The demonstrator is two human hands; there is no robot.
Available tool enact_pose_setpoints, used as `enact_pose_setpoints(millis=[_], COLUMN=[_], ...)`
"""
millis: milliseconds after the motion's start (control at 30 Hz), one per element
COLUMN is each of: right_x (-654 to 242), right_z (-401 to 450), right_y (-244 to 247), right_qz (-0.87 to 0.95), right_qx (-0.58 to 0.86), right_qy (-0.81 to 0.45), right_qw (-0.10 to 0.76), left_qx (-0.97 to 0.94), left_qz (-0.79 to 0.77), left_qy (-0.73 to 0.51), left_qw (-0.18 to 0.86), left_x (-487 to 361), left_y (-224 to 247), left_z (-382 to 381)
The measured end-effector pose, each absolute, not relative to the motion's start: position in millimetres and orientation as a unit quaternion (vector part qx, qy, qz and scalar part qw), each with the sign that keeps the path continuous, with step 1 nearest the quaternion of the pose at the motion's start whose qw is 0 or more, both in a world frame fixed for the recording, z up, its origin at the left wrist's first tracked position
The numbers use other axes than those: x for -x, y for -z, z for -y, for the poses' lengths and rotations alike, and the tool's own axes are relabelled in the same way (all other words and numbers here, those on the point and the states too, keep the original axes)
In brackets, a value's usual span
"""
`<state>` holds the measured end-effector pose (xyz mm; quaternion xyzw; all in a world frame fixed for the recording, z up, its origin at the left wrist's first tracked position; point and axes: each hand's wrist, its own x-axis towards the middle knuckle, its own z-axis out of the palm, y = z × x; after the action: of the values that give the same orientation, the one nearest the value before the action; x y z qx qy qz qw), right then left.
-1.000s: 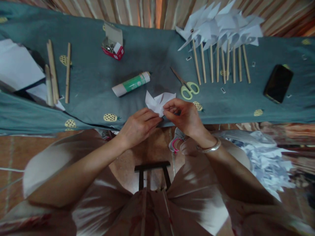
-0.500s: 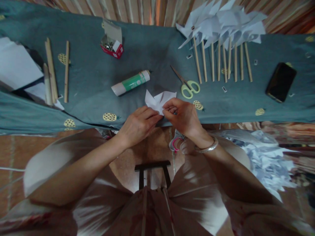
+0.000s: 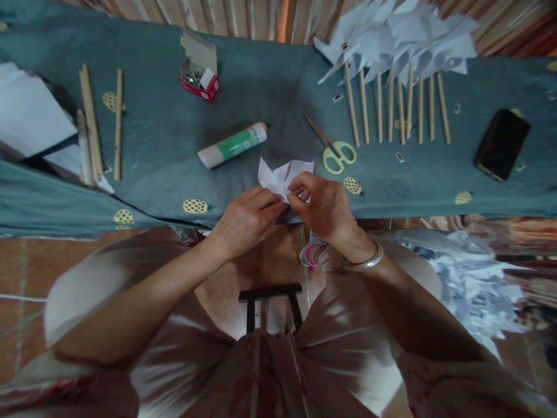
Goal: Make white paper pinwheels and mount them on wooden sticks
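A white paper pinwheel [image 3: 278,176] with folded blades is held at the table's near edge, between both hands. My left hand [image 3: 251,219] is closed on its lower left side, fingertips pressed to the paper. From the right, my right hand [image 3: 324,206] pinches the paper near its middle; the spot under the fingertips is hidden. Just beyond lie a green and white glue stick [image 3: 234,145] and scissors [image 3: 334,150] with light green handles, blades pointing away.
Farther back stands an open red box [image 3: 200,81] of small metal pieces. Wooden sticks [image 3: 90,128] and white paper sheets [image 3: 32,116] lie left. Finished pinwheels [image 3: 400,43] on sticks and a black phone [image 3: 502,144] lie right. A pile of paper pinwheels [image 3: 472,284] sits below right.
Both hands stay on the paper pinwheel with almost the same grip. The whole view has shifted very slightly; nothing was taken up or let go.
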<state>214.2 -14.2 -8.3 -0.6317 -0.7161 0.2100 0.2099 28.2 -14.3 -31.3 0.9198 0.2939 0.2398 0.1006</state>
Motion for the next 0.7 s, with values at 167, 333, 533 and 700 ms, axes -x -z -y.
enact_pose_setpoints(millis=[167, 333, 533, 700], right_x=[-214.7, -214.4, -215.8, -216.5], right_z=[14.9, 15.6, 18.7, 21.6], right_y=[9.9, 10.3, 11.9, 13.5], right_qz=[0.73, 0.744, 0.77, 0.797], right_qx=[0.625, 0.62, 0.597, 0.568], right_qy=[-0.189, -0.157, -0.121, -0.104], right_qw=[0.202, 0.192, 0.19, 0.176], left_qx=[-0.92, -0.92, -0.922, -0.921], left_qz=[-0.295, -0.291, -0.302, -0.308], left_qy=[-0.241, -0.246, -0.219, -0.211], left_qw=[0.094, 0.09, 0.106, 0.114], left_x=[-28.3, -28.2, -28.6, -28.9], left_y=[32.4, 32.7, 31.1, 30.3], left_z=[14.5, 14.0, 13.7, 14.4])
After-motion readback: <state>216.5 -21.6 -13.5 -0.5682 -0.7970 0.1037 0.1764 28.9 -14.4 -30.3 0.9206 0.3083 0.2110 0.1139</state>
